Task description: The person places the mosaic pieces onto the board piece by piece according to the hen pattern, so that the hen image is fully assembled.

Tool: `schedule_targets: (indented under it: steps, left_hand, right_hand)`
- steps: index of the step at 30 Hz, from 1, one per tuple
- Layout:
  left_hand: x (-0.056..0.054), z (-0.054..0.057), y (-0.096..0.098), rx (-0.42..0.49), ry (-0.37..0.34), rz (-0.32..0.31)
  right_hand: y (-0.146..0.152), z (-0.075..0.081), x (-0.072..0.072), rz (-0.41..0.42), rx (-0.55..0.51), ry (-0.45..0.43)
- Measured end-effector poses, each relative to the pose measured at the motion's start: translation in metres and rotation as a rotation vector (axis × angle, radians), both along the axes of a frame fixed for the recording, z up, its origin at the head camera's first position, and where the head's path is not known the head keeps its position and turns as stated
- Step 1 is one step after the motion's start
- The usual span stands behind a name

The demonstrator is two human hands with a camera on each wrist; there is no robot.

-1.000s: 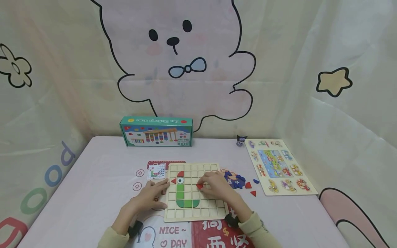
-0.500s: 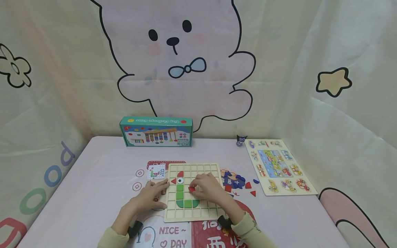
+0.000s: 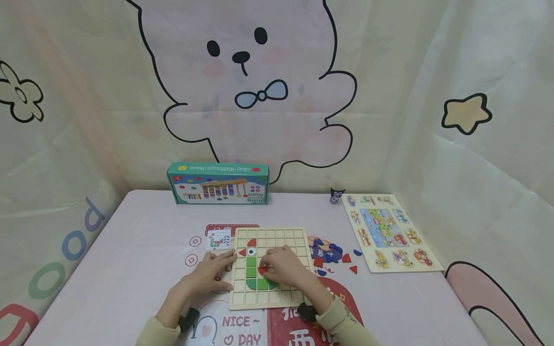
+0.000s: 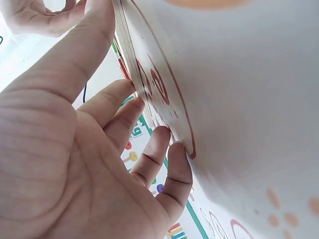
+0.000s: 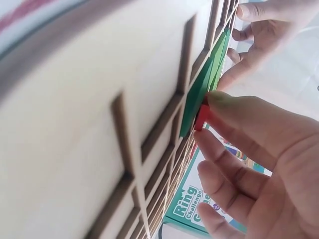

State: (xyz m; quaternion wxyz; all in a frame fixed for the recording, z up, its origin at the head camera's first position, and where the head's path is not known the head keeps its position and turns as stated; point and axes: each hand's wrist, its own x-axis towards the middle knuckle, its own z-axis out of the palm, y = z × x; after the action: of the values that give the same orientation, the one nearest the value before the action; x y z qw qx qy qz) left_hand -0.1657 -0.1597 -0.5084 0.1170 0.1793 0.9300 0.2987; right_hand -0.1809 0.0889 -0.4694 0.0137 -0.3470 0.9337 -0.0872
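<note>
Plainly, right fingers (image 5: 217,150) pinch a red piece (image 5: 202,117), shape unclear.

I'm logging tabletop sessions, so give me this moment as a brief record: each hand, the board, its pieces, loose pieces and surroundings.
Left hand: fingers extended, touching the board's left edge
Right hand: pinches a small red piece at the board; whether it is seated is unclear
Board: pale wooden grid board, flat on the table
Pieces on board: include bright green square tiles and a white eye-printed tile
Loose pieces: red and blue, right of the board, including a red triangle
Behind: green printed box
</note>
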Motion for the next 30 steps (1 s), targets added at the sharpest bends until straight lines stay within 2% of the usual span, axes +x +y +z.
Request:
schedule_targets:
  steps: [19, 30]
  left_hand:
    - [0.001, 0.002, 0.001, 0.014, -0.011, 0.018]
    - [0.002, 0.001, 0.002, 0.006, -0.003, 0.020]
  right_hand:
    - [0.000, -0.007, -0.002, -0.029, -0.002, 0.004]
    - [0.016, -0.010, -0.001, -0.083, -0.056, 0.008]
